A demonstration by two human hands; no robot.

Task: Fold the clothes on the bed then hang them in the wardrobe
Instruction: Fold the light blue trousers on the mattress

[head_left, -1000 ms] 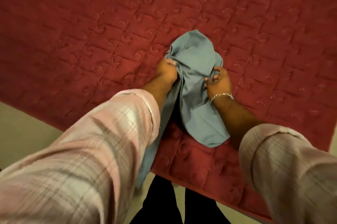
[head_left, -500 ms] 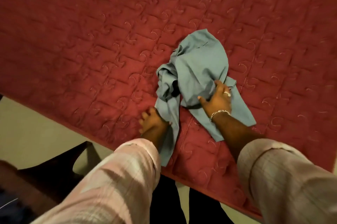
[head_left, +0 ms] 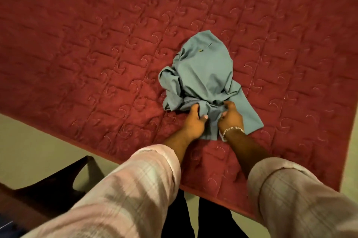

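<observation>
Both grips clamp down: left hand (head_left: pixel 194 119) and right hand (head_left: pixel 230 118) bunch the crumpled blue garment (head_left: pixel 205 74) on the red bedspread (head_left: pixel 96 43).

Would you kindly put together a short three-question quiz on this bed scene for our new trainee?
1. True or false: the blue-grey garment already lies neatly folded on the red quilted bedspread.
2. Which wrist wears the bracelet? A) left B) right C) neither
3. Fill in: both hands grip the garment at its edge ______ to the person.

Key:
1. False. It is crumpled and bunched.
2. B. It sits at the right hand; the left hand has a bare wrist.
3. Nearest. The fingers of both hands gather the near edge, close together.
</observation>
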